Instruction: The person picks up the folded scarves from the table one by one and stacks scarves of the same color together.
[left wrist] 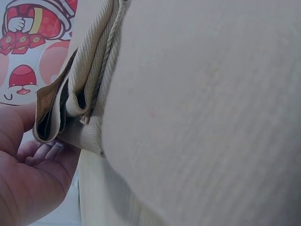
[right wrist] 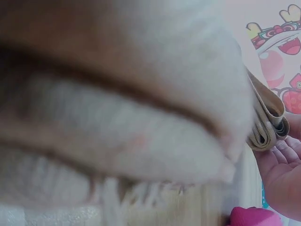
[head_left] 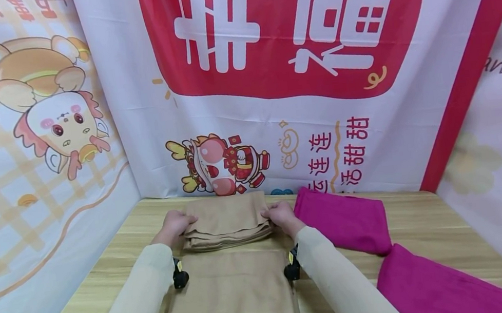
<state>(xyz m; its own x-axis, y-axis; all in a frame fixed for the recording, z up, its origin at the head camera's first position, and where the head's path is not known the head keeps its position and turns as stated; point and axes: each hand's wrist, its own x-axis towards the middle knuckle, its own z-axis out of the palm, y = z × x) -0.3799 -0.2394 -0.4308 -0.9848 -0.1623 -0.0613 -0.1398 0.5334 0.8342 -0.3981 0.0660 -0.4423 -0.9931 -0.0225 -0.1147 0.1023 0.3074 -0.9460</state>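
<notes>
A folded tan cloth (head_left: 227, 217) lies at the back of the table, in several layers. My left hand (head_left: 177, 223) grips its left edge, and my right hand (head_left: 280, 215) grips its right edge. In the left wrist view the left thumb lies over the cloth's folded layers (left wrist: 61, 108), with the fingers beneath. The right wrist view has the right hand (right wrist: 284, 174) around the layered edge (right wrist: 268, 127) in the same way. Nearer to me is a second folded tan cloth (head_left: 229, 293), between my forearms.
Two folded magenta cloths lie to the right, one farther back (head_left: 344, 221) and one nearer (head_left: 447, 284). The wood-grain table (head_left: 93, 278) meets a printed white wall sheet (head_left: 137, 138) at its back edge. Another printed sheet (head_left: 6, 215) hangs along the left side.
</notes>
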